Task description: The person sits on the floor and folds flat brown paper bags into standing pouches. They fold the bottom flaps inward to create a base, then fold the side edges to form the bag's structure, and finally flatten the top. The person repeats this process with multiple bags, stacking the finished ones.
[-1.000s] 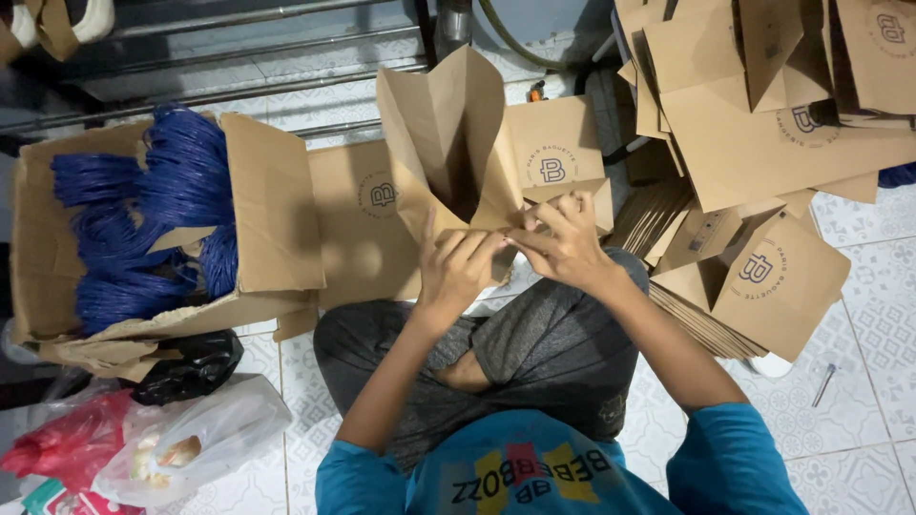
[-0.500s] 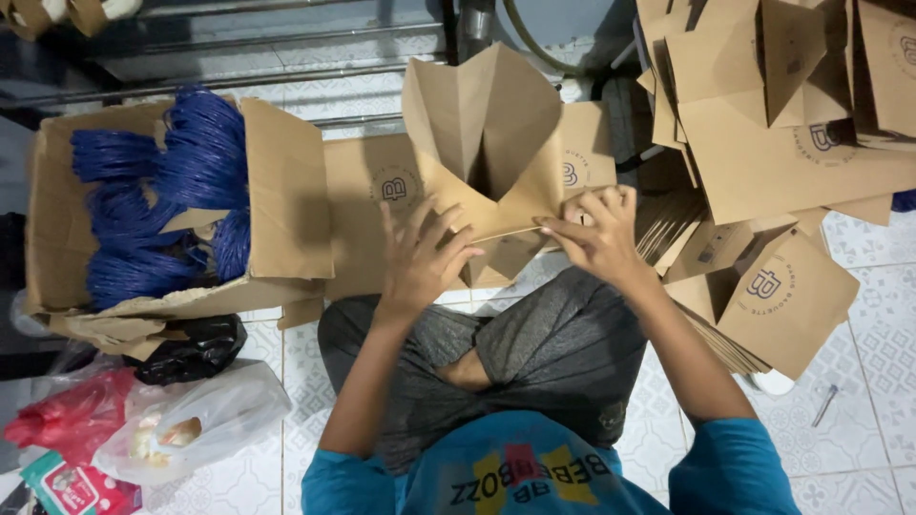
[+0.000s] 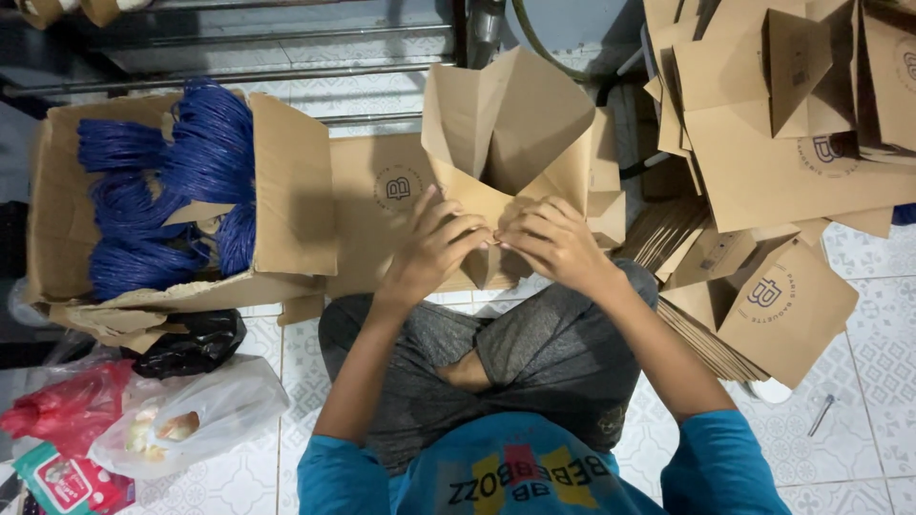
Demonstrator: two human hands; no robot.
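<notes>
**Both hands on a brown paper bag**

My left hand (image 3: 431, 250) and right hand (image 3: 553, 240) meet fingertip to fingertip, pinching the folded bottom edge of the brown paper bag (image 3: 506, 133), which stands open just beyond my crossed legs. A cardboard box (image 3: 286, 191) of blue cords (image 3: 162, 200) sits to my left, stacked bags (image 3: 763, 162) to my right.

View: one camera on the person's head
Facing: straight down over crossed legs to the white patterned tile floor (image 3: 863, 315)
Nearness: close, hands mid-frame
Frame edges: open cardboard box of blue cord bundles (image 3: 286, 191) left, stacked brown paper bags (image 3: 763, 181) right
</notes>
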